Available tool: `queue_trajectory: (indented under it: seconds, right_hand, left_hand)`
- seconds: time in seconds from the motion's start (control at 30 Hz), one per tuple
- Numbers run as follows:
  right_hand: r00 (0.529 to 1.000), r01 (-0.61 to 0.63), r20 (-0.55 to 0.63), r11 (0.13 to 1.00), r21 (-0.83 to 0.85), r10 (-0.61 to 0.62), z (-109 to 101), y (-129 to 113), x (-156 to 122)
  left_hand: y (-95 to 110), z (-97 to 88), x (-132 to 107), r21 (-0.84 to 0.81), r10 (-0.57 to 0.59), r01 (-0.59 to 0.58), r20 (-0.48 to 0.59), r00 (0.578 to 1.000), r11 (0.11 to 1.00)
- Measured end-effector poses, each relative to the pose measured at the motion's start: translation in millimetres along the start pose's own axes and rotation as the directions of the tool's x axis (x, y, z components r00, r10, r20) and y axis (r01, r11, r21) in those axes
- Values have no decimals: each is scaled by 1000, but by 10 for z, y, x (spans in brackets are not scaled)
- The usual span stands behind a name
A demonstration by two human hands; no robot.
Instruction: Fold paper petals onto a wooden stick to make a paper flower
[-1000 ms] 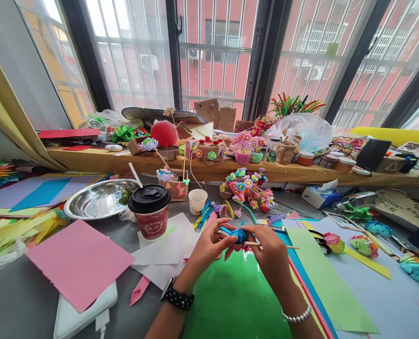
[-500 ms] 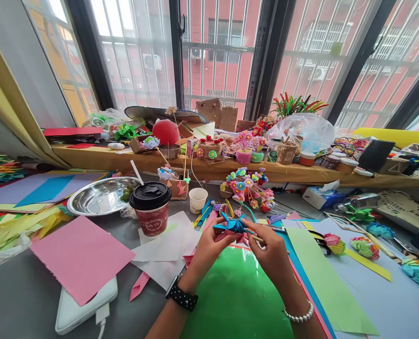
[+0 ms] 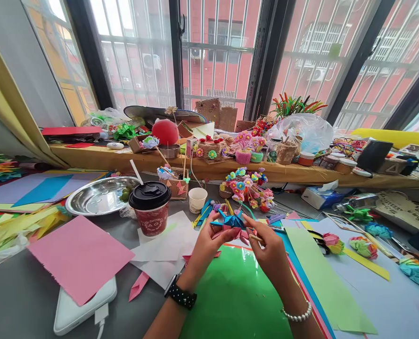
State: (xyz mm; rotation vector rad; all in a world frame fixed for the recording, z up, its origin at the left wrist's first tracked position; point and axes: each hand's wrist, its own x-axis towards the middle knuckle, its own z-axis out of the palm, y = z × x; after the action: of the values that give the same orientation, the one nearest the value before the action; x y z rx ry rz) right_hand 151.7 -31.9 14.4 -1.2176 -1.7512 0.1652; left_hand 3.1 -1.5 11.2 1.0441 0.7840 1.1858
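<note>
Pinched between both hands is a blue folded paper flower (image 3: 232, 220), raised a little above the far end of the green mat (image 3: 237, 292). My left hand (image 3: 211, 236) grips its left and near side, thumb along the lower edge. With its fingers at the flower's right side, my right hand (image 3: 267, 238) also holds a thin wooden stick (image 3: 258, 238). Pink folded paper (image 3: 243, 235) shows just below the flower; whether it is joined to it I cannot tell. A loose pink folded piece (image 3: 138, 286) lies left of my left wrist.
A lidded red cup (image 3: 150, 209) with a straw stands left of my hands, near a small paper cup (image 3: 197, 200) and a metal plate (image 3: 89, 200). Pink paper (image 3: 82, 259) overlaps a white power bank (image 3: 85, 310). Green paper strips (image 3: 329, 278) and paper flowers (image 3: 363, 247) lie right.
The blue flower has tilted and turned slightly in my fingers, and my left thumb has shifted right along its lower edge. More pink paper shows beneath it.
</note>
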Motion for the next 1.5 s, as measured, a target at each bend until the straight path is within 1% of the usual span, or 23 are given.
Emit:
queue_trajectory:
  seconds: [0.07,0.17,0.27,0.37,0.43,0.5,0.6,0.7,0.77,0.83,0.93,1.03,1.13,1.2,1.37,1.5]
  right_hand:
    - [999,-30,15,997,74,29,-40,-6,12]
    - [997,-72,37,984,160,67,-89,-15,22]
    - [995,-103,19,973,209,101,-126,-6,27]
    - [998,-65,-2,986,154,67,-148,9,38]
    - [1000,-26,8,995,96,25,-151,15,45]
    - [1000,12,6,997,73,-12,-141,14,48]
    - [999,45,-25,997,69,-43,-109,-6,42]
    - [998,45,-42,996,71,-42,-66,-42,30]
    - [996,40,-81,998,54,-36,-32,-65,20]
    - [988,32,-149,999,19,-28,5,-80,10]
    - [977,30,-209,999,-32,-36,63,-86,-8]
    - [985,21,-172,998,-66,-32,117,-86,-27]
    - [995,11,-99,1000,-29,-14,150,-94,-41]
    - [998,6,-68,1000,4,-6,147,-106,-42]
    - [1000,-8,-6,999,45,8,72,-134,-12]
    - [1000,7,30,999,50,-8,41,-139,7]
  left_hand:
    - [28,4,-7,-26,-12,11,-23,1000,1000]
    - [69,-15,-5,-31,-21,20,-24,999,999]
    - [103,-44,0,-27,-9,8,-15,1000,1000]
    - [126,-56,-3,-26,-22,22,31,999,999]
    - [128,-53,-6,-38,-43,45,67,997,998]
    - [114,-51,-2,-54,-56,61,87,995,997]
    - [61,-65,30,-91,-63,73,107,992,993]
    - [-12,-88,71,-172,-64,79,89,994,982]
    - [-51,-87,81,-232,-78,91,67,995,968]
    - [-68,-62,68,-253,-91,106,67,994,962]
    - [-63,0,23,-254,-28,54,103,994,966]
    - [-66,40,3,-248,-16,42,105,994,968]
    - [-88,36,14,-234,-31,41,44,999,971]
    - [-93,25,19,-227,-44,49,26,999,973]
    - [-47,13,0,-210,-41,58,88,995,976]
    - [-39,3,4,-201,-69,88,100,993,976]
